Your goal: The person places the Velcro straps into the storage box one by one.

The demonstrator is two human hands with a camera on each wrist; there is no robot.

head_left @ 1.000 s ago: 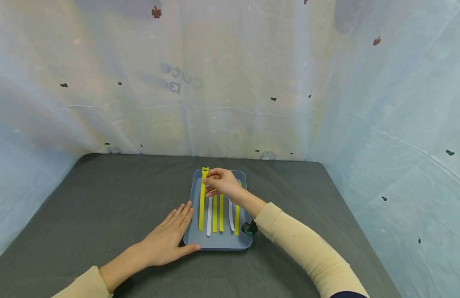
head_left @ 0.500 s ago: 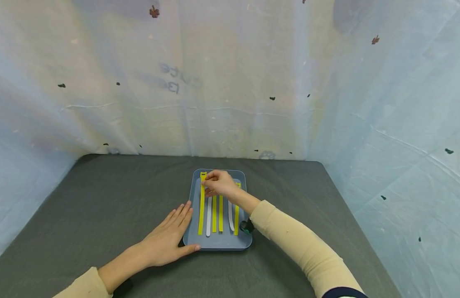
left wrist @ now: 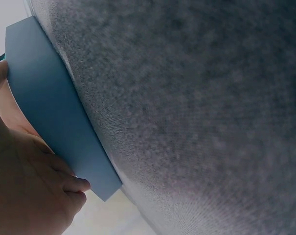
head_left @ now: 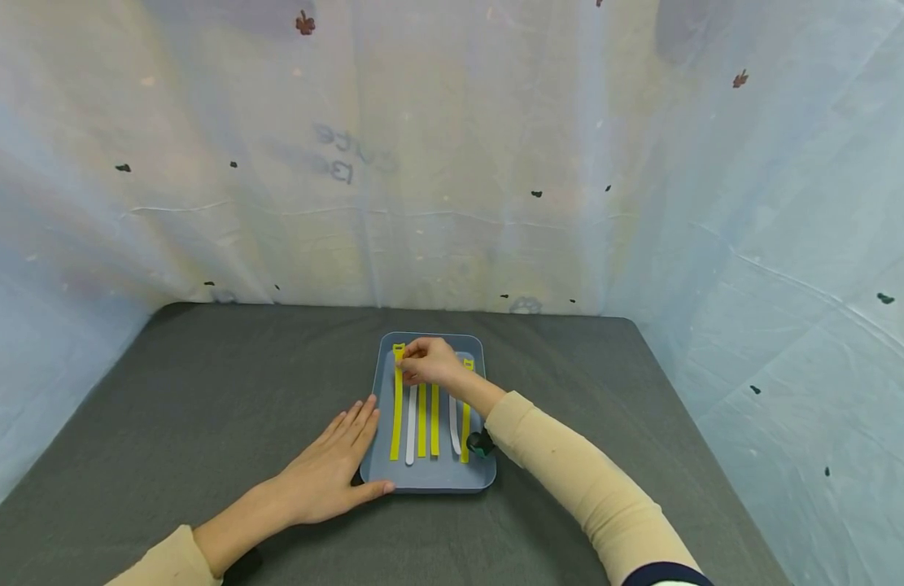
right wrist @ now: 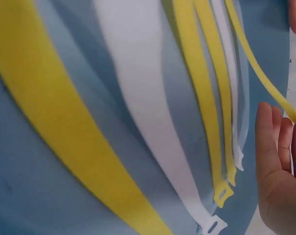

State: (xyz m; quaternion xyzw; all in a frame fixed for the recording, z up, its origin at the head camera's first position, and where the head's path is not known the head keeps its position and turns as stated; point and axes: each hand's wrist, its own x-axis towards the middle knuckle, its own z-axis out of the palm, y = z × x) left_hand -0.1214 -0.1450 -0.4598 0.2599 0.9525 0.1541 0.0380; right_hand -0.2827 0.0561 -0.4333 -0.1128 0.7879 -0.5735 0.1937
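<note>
A blue-grey tray (head_left: 430,478) holds several yellow and white hook-and-loop cable straps, laid lengthwise side by side. My right hand (head_left: 431,362) pinches the leftmost yellow cable strap (head_left: 396,419) near its slotted head. In the right wrist view, that yellow strap (right wrist: 262,78) rises in a slant from the tray to the fingertips of the right hand (right wrist: 282,171). My left hand (head_left: 330,468) rests against the tray's left side with straight, spread fingers. From the left wrist, the hand (left wrist: 30,181) lies along the tray's outer wall (left wrist: 55,103).
Beside the held strap lies a white strap (head_left: 411,431), then two yellow ones, another white strap (head_left: 454,423) and a yellow strap (head_left: 466,415) at the right. The right forearm crosses the tray's right edge. Dark grey cloth (head_left: 261,374) covers the table; a pale curtain hangs behind.
The right hand has drawn the leftmost yellow strap slightly toward me and down; its head was at the tray's far rim and now lies inside. The left hand has stayed put.
</note>
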